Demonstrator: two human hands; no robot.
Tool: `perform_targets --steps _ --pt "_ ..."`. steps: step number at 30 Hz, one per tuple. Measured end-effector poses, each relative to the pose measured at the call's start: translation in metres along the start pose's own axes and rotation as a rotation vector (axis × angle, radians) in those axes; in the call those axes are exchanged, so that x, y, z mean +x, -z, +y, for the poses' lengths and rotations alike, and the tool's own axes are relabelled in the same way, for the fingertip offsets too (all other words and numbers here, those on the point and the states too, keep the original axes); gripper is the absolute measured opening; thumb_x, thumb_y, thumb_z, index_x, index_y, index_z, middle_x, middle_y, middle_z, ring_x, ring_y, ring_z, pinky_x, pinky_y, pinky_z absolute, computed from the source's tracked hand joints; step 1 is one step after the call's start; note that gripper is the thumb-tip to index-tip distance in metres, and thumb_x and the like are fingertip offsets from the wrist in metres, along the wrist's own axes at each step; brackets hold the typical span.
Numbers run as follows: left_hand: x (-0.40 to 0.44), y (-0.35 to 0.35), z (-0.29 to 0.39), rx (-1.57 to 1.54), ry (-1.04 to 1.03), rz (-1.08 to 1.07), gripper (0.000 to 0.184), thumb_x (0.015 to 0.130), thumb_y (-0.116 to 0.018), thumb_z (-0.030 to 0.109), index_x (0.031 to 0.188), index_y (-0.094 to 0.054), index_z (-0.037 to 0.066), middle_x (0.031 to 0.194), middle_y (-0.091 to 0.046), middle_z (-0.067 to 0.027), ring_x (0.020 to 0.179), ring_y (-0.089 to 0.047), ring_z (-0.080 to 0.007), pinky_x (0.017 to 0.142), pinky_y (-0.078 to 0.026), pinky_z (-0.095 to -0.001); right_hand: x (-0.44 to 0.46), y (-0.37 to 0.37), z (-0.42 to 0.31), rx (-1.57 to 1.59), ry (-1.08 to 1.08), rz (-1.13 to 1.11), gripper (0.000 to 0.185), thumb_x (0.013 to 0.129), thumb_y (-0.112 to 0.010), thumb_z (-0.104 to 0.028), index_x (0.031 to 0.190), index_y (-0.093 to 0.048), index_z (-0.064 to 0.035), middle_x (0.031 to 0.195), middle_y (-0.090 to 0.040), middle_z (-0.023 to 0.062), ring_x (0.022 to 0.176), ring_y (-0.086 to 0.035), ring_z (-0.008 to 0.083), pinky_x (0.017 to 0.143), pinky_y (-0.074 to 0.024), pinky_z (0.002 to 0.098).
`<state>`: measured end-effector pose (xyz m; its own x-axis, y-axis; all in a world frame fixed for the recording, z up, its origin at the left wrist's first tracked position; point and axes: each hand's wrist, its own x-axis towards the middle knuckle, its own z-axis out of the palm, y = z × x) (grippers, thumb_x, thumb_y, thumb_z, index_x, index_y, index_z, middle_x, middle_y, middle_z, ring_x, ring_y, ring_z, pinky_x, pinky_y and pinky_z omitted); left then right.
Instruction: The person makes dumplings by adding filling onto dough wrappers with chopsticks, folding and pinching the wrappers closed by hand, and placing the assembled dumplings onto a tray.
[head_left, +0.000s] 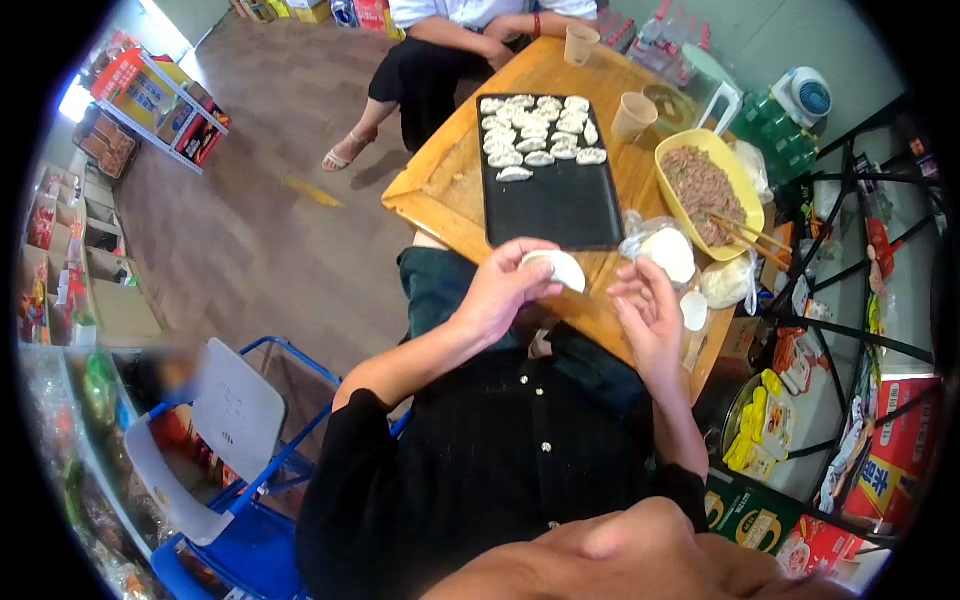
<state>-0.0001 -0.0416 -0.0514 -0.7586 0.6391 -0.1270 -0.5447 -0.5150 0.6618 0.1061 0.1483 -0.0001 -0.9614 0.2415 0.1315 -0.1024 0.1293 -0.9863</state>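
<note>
My left hand (500, 292) pinches a half-moon dumpling (565, 270), pale and folded over, above the near edge of the wooden table. To its right, my right hand (650, 312) is raised with loosely curled fingers apart, and nothing shows in it. Close by that hand lie a stack of round dumpling wrappers (669, 256) and a single wrapper (694, 310). Beyond my hands, a black tray (550, 212) carries rows of dumplings on its far half. At right, a yellow bowl (755, 205) contains minced filling (698, 182), with chopsticks (752, 238) resting across its rim.
Bagged dough (728, 283) sits at the table's right edge. Two paper cups (634, 116) stand beyond the tray. Another person (430, 75) sits across the table (440, 190). Blue folding chairs (245, 540) are at lower left; shelves of packaged goods line both sides.
</note>
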Motion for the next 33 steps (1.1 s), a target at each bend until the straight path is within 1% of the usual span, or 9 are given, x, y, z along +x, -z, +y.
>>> perform_targets --steps 4,7,8,13,16,19,21,24,33 --pt "0.001 -0.007 0.007 -0.008 -0.068 0.047 0.023 0.093 -0.066 0.012 0.113 -0.062 0.002 0.112 -0.067 -0.0096 0.101 -0.066 -0.0164 0.084 -0.057 -0.0287 0.011 -0.021 0.008 -0.051 0.107 -0.064 0.066 0.085 -0.066 0.006 0.144 -0.036 -0.0009 0.113 -0.055 0.0107 0.097 -0.058 0.0148 0.081 -0.0488 0.027" --pt "0.001 -0.009 0.005 -0.029 -0.093 0.06 0.022 0.093 -0.067 0.012 0.113 -0.062 0.002 0.113 -0.067 -0.0095 0.102 -0.065 -0.016 0.085 -0.057 -0.0286 0.016 -0.028 0.016 -0.057 0.138 -0.053 0.069 0.085 -0.067 0.006 0.145 -0.033 -0.0014 0.109 -0.056 0.0096 0.094 -0.057 0.0137 0.081 -0.0484 0.0265" --pt "0.002 -0.01 0.004 -0.024 -0.113 0.047 0.022 0.093 -0.066 0.011 0.113 -0.062 0.002 0.113 -0.067 -0.0097 0.102 -0.065 -0.016 0.085 -0.057 -0.0288 0.018 -0.03 0.015 -0.05 0.125 -0.04 0.07 0.086 -0.067 0.007 0.146 -0.032 -0.0016 0.105 -0.056 0.0084 0.092 -0.056 0.0129 0.081 -0.0484 0.0269" --pt "0.006 -0.012 -0.002 -0.012 -0.144 0.022 0.021 0.093 -0.066 0.01 0.113 -0.062 0.002 0.113 -0.066 -0.01 0.101 -0.065 -0.0162 0.085 -0.057 -0.0289 0.016 -0.03 0.024 0.08 0.122 -0.01 0.065 0.089 -0.062 0.009 0.146 -0.032 -0.0019 0.101 -0.056 0.0079 0.092 -0.056 0.0128 0.082 -0.0485 0.0273" --pt "0.007 -0.009 -0.006 -0.015 -0.123 0.012 0.023 0.092 -0.067 0.008 0.113 -0.061 0.003 0.116 -0.065 -0.0111 0.103 -0.064 -0.018 0.086 -0.058 -0.0323 0.016 -0.03 0.026 0.155 0.126 0.005 0.064 0.09 -0.059 0.011 0.146 -0.031 -0.0025 0.099 -0.055 0.0078 0.091 -0.057 0.0125 0.083 -0.0486 0.0273" --pt "0.008 -0.006 -0.01 0.007 -0.09 0.012 0.026 0.092 -0.067 0.007 0.116 -0.06 0.003 0.113 -0.065 -0.0096 0.102 -0.064 -0.0167 0.085 -0.057 -0.0312 0.017 -0.028 0.031 0.181 0.131 0.013 0.065 0.091 -0.057 0.011 0.147 -0.029 -0.0031 0.098 -0.055 0.0076 0.089 -0.057 0.0123 0.082 -0.0487 0.0272" --pt "0.007 -0.003 -0.011 0.121 -0.076 -0.008 0.029 0.092 -0.066 0.007 0.119 -0.058 0.003 0.109 -0.066 -0.0067 0.099 -0.063 -0.0124 0.081 -0.054 -0.0251 0.017 -0.026 0.034 0.182 0.133 0.017 0.066 0.09 -0.057 0.011 0.147 -0.028 -0.0033 0.097 -0.055 0.0074 0.088 -0.057 0.0122 0.081 -0.0488 0.0271" --pt "0.007 -0.002 -0.012 0.172 -0.041 -0.016 0.032 0.091 -0.067 0.007 0.121 -0.057 0.004 0.106 -0.065 -0.0041 0.096 -0.061 -0.0091 0.077 -0.05 -0.0214 0.017 -0.024 0.039 0.182 0.114 0.005 0.067 0.09 -0.057 0.011 0.147 -0.027 -0.0032 0.097 -0.055 0.0071 0.089 -0.056 0.0119 0.081 -0.0486 0.0267" --pt "0.009 -0.01 -0.011 0.266 -0.036 -0.018 0.036 0.09 -0.07 0.009 0.123 -0.057 0.006 0.103 -0.064 -0.0017 0.09 -0.059 -0.0068 0.074 -0.049 -0.0225 0.019 -0.024 0.044 0.228 0.049 0.01 0.064 0.09 -0.061 0.008 0.145 -0.03 -0.0019 0.101 -0.054 0.0076 0.094 -0.056 0.0123 0.084 -0.0481 0.0264"
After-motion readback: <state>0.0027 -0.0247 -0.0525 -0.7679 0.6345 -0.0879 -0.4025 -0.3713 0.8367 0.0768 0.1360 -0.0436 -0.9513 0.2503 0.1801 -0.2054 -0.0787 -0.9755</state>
